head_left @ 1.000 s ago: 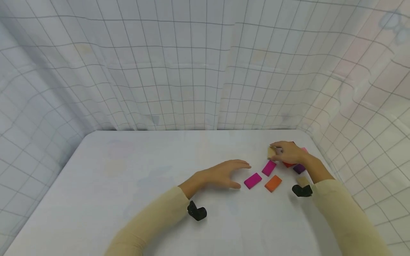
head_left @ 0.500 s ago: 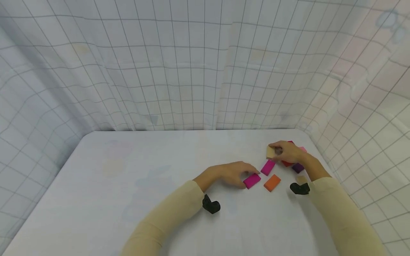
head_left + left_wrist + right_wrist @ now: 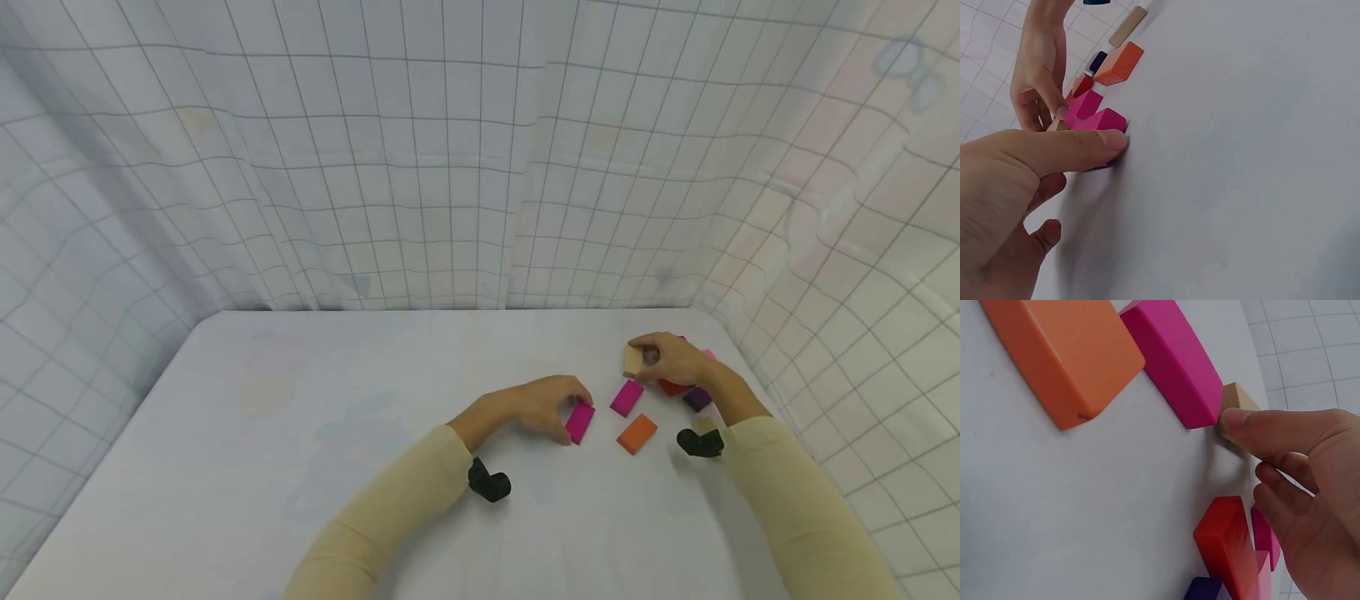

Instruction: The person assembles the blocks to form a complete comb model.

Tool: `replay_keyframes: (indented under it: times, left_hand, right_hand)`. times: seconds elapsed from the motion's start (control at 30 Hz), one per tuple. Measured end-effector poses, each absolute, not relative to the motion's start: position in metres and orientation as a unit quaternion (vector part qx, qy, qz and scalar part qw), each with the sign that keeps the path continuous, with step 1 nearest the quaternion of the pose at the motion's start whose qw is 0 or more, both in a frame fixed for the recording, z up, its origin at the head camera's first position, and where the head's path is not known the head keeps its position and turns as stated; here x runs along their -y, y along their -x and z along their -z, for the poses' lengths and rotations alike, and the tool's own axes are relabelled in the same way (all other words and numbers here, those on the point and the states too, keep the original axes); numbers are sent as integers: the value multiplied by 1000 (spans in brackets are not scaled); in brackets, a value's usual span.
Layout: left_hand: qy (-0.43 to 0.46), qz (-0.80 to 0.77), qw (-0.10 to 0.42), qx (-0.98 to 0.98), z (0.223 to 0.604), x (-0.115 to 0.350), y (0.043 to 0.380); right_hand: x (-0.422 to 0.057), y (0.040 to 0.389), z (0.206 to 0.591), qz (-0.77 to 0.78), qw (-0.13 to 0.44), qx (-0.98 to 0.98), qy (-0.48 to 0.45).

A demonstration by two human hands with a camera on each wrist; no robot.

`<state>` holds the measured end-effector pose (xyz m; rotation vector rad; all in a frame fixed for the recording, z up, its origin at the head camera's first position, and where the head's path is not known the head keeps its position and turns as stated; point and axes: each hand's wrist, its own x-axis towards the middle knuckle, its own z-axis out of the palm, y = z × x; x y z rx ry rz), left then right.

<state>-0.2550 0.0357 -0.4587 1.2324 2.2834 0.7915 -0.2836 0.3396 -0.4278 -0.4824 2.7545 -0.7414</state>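
My left hand (image 3: pixel 542 407) pinches a magenta block (image 3: pixel 580 422) between thumb and fingers; in the left wrist view the thumb lies along the magenta block (image 3: pixel 1102 120). At the far right of the table, my right hand (image 3: pixel 672 358) grips a natural wood block (image 3: pixel 633 360), and the right wrist view has the thumb on the wood block's end (image 3: pixel 1235 397). A second magenta block (image 3: pixel 1175 365) lies between the hands, close to the wood block. Just nearer stands an orange block (image 3: pixel 637 434), with neither hand touching it.
Under and beside the right hand lie a red block (image 3: pixel 1225 540), a dark purple block (image 3: pixel 697 398), a pink block (image 3: pixel 1263 575) and another magenta block (image 3: pixel 1266 537). A plain wood block (image 3: pixel 1127 26) lies near the right sleeve. A gridded curtain (image 3: pixel 480 167) surrounds the white table (image 3: pixel 337 467).
My left hand has moved right to the nearer magenta block, taken hold of it and turned it slightly, shifting it left. The right hand stays on the wood block, almost still.
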Motion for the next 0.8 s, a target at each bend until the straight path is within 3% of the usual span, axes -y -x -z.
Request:
replay_keyframes:
  times: [0.8]
  left_hand:
    - [-340, -328, 132, -871, 414, 67, 272]
  right_hand:
    - [-263, 305, 387, 292, 117, -921, 228]
